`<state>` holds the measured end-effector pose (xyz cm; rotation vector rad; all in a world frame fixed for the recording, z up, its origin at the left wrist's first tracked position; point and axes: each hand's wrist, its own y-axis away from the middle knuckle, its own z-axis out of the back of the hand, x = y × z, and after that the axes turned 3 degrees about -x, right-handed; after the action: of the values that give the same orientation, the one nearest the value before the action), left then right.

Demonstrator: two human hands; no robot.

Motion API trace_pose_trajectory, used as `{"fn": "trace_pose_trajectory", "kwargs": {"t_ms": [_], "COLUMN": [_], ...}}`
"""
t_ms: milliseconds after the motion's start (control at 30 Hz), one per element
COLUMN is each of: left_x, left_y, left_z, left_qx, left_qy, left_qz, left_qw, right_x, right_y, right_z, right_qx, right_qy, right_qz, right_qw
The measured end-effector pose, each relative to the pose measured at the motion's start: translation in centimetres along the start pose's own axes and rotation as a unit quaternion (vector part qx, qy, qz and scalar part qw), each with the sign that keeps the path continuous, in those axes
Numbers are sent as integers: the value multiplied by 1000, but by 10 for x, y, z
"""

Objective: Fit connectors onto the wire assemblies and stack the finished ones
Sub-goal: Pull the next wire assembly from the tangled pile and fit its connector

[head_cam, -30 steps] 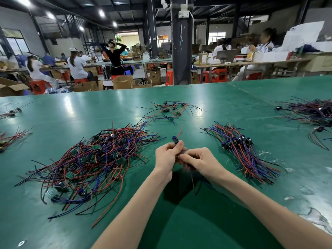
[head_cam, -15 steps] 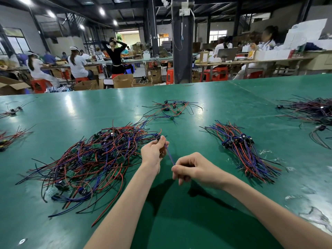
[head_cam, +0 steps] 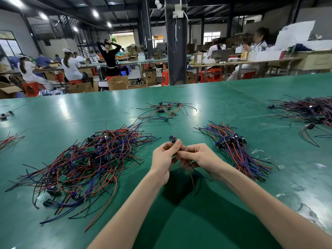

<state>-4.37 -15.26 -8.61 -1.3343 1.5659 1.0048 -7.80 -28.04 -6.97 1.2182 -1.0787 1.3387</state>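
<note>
We work just to the right of the tangled heap (head_cam: 89,162) of loose red, blue and black leads with their small green boards, and both hands meet there, raised a little above the green table (head_cam: 197,221). Our left hand (head_cam: 162,157) pinches the blue-black connector (head_cam: 172,139) between thumb and forefinger, the other fingers curled loosely under. Our right hand (head_cam: 199,155) is curled, its fingertips closed on the wires (head_cam: 192,177) right beside the left thumb. We judge this close grip is there to steady the short stiff lead ends while they are pushed home. We cannot tell if they are seated yet.

The connector sticks up past the left fingertips, pointing up and away from us. The assembly's long axis runs from it down through the hands, and the red and dark wires hang slack toward us.

Farther right of the heap lies the neat bundle (head_cam: 233,150) of finished pieces, with connectors gathered at the far end and the leads fanned toward us, probably so each new one drops on in the same direction.
</note>
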Motion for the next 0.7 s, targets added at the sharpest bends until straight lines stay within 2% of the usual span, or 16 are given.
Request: {"fn": "trace_pose_trajectory", "kwargs": {"t_ms": [100,200,300,367,433,567,700], "left_x": [2,3,1,1,1,0,-2], "left_y": [-1,-2,-4,-6,-7,-6,-5], "left_z": [0,-1,1,3,4,3,4], "left_qx": [17,25,17,11,7,0,-4], "left_qy": [2,4,14,26,31,40,54], "left_qz": [25,60,74,78,83,92,98], "left_qw": [1000,998,997,997,996,995,994], "right_x": [3,15,23,20,14,3,1], "right_y": [-7,-18,-24,-26,-26,-20,-14], "right_z": [8,32,58,73,87,102,105], "right_qx": [-68,-146,-234,-306,-343,-342,-377], "right_qy": [12,72,155,212,263,335,384], "right_qz": [21,82,146,153,112,-9,-56], "right_qw": [997,983,949,916,895,878,841]}}
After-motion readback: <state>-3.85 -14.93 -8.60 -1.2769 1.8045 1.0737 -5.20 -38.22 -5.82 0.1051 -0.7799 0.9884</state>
